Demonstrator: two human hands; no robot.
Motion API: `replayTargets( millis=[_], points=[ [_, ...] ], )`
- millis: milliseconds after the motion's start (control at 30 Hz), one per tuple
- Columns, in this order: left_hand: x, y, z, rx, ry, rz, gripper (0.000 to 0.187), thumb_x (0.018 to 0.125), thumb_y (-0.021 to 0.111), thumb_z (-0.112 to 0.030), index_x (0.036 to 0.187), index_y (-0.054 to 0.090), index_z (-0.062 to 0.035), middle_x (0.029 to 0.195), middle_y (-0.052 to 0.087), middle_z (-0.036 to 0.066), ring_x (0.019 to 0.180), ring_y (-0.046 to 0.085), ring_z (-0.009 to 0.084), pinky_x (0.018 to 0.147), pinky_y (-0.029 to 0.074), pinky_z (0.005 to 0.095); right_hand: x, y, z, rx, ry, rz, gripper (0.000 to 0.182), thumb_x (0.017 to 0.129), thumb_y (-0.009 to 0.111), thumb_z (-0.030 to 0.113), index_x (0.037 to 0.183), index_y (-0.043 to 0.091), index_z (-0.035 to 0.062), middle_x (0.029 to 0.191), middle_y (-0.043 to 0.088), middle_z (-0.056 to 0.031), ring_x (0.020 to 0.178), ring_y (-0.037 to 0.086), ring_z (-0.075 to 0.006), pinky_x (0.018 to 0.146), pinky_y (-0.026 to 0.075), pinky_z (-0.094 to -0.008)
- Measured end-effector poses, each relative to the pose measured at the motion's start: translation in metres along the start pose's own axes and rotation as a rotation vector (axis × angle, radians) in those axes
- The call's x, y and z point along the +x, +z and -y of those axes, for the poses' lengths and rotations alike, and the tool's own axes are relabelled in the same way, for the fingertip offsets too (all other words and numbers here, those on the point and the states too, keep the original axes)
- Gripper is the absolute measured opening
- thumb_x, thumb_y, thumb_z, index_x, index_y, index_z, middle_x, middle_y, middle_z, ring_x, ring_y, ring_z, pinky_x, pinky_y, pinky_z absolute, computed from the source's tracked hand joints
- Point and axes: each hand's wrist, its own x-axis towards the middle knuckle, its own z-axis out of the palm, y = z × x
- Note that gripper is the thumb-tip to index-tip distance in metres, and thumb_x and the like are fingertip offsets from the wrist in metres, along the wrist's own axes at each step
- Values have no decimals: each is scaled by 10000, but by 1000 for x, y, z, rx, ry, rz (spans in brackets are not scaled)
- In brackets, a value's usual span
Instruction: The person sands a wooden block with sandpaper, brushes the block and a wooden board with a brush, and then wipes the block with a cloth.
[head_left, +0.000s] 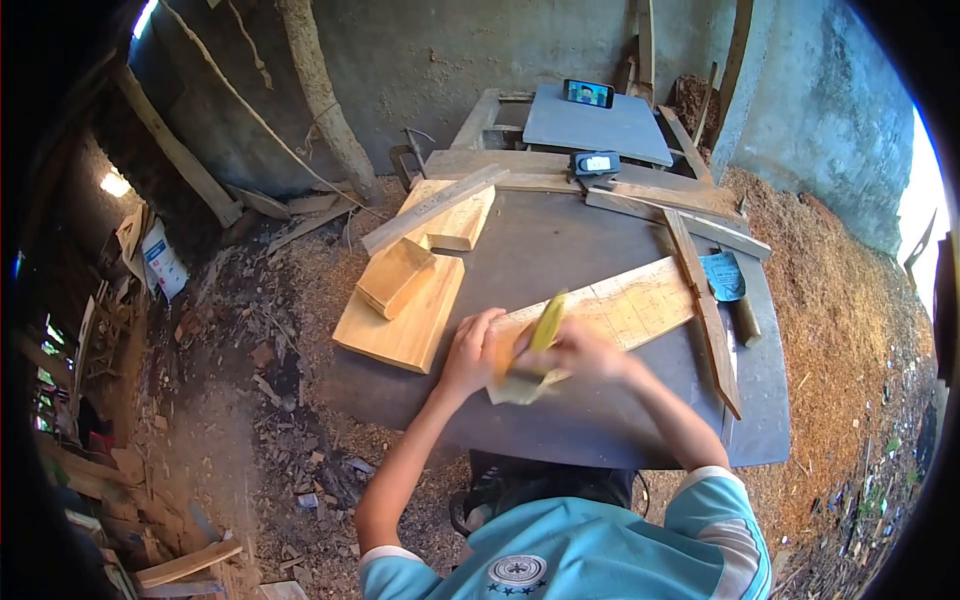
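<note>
A long pale board (pixel 630 305) with lines marked on it lies slantwise on the grey table (pixel 540 240). At its left end, my left hand (pixel 470 352) rests against the edge, its fingers pressed together; what they grip, if anything, is hidden. My right hand (pixel 580 350) is closed around a yellow-handled tool (pixel 548 322), blurred by motion, over the board's left part. The tool's lower end is too smeared to make out. Left of my left hand lies a thick wooden block (pixel 425 320) with a smaller block (pixel 395 275) on top.
Narrow wood strips (pixel 700 310) lie at the right, beside a blue sheet (pixel 722 276) and a wooden handle (pixel 748 322). A black device (pixel 594 165) sits at the back, before a propped phone (pixel 588 94). Another board (pixel 465 220) lies at the back left.
</note>
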Motion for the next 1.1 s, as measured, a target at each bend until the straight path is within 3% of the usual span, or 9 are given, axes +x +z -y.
replayTargets(
  millis=[33,167,233,333,433,567,700,1000,1100],
  points=[
    [0,-1,-2,-9,-21,16,258,904,395,-91,1114,519,-7,1088,577,172,1053,510,346,911,397,409,4,-23,4,-13,313,-69,198,844,607,118,1017,631,24,942,641,-97,865,611,-161,755,490,-305],
    [-2,1,-3,-47,-37,9,256,905,390,-71,1122,509,-3,1087,580,168,1061,511,339,911,399,402,-1,-94,-48,-682,231,-835,106,853,545,97,832,586,2,660,623,-194,575,629,-313,523,501,-361],
    [1,1,-2,-57,-30,-12,264,903,397,-66,1140,498,-8,1088,583,170,1052,525,332,898,413,399,2,-86,-40,-1051,306,-745,128,851,566,131,819,567,8,630,586,-241,588,608,-372,477,478,-423],
    [-1,2,2,-59,-28,-21,282,905,413,-72,1175,473,-20,1090,589,175,1038,552,329,880,438,396,7,-27,-24,-608,55,-433,117,828,597,129,868,588,19,705,615,-214,650,612,-378,559,477,-453],
    [0,-3,-1,-58,-3,-12,271,910,411,-86,1163,478,-15,1105,584,178,1058,545,329,892,436,394,16,12,19,239,81,10,113,873,586,99,936,568,6,839,572,-21,741,566,-108,636,500,-263],
    [-3,3,5,-67,-10,-18,286,901,377,-16,1174,457,4,1124,571,190,1071,544,329,904,431,386,12,-22,-20,105,330,-400,167,874,581,159,939,588,5,857,610,-55,728,588,-122,607,494,-255],
    [-1,3,2,-66,-25,-11,287,901,359,-4,1171,455,5,1090,584,181,1064,545,333,899,426,393,-8,-94,-42,-973,228,-925,66,810,565,36,841,584,-19,724,601,-252,667,597,-407,577,476,-445],
    [-2,-2,-1,-150,-86,-33,404,880,375,23,1279,332,-19,1046,584,180,987,573,344,858,435,402,45,27,-6,11,-40,-273,134,856,591,106,878,584,-26,735,639,-122,649,610,-195,608,493,-338],
    [-3,4,8,-85,-21,-77,451,836,362,69,1278,339,-19,1041,566,190,988,568,333,854,437,393,43,9,-20,-117,42,-453,165,840,583,105,911,600,-43,752,646,-150,691,649,-211,602,502,-345]
  ],
)
